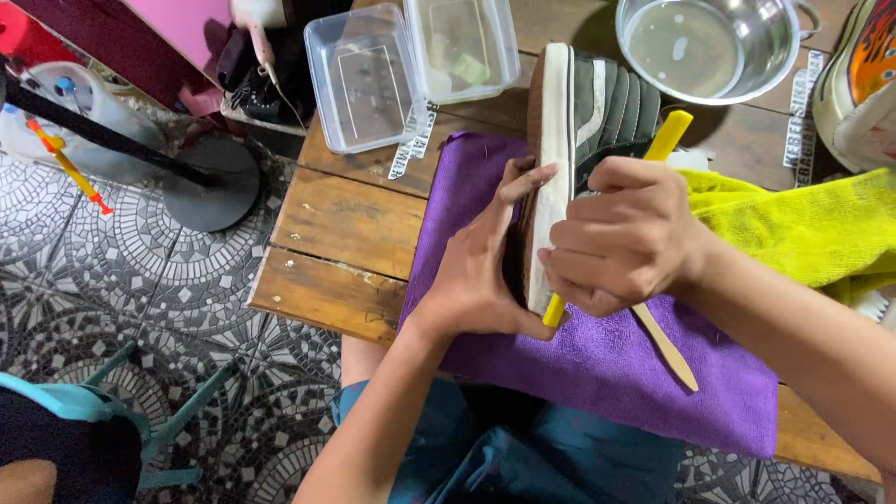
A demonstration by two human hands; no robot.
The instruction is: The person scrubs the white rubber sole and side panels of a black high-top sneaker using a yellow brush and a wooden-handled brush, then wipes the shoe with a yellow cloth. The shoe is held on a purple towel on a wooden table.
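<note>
Centre frame: dark green-and-white sneaker with brown rubber sole (569, 121), tipped on its side over a purple terry cloth (607, 359) spread across a worn wooden plank table (350, 224). Left hand (485, 261) cupped against the sole, fingers together and pressed flat along the brown rubber, index finger stretched up the edge. Right hand (625, 233) curled tight round a yellow plastic-handled brush (669, 138), fingers clamped on the handle, its lower tip poking out against the white midsole near the heel; bristles hidden behind the knuckles. Just below the right hand, a slim wooden stick (667, 345) lying loose on the cloth.

Right of frame: crumpled yellow-green towel (793, 224). Top right: steel bowl of clear water (714, 47), with the toe of a white-and-orange sneaker (863, 79) beyond it. Top centre: two clear plastic tubs (411, 65). Left: patterned mosaic floor tiles (121, 271) and a black round stand base (210, 182).

Likely trouble: shoe balanced on edge and braced by one palm alone, apt to roll or slip under a hard stroke; brush then liable to skid onto the left fingers. Loose stick prone to being knocked to the floor. Water bowl near enough for a jolted toe to slosh it.
</note>
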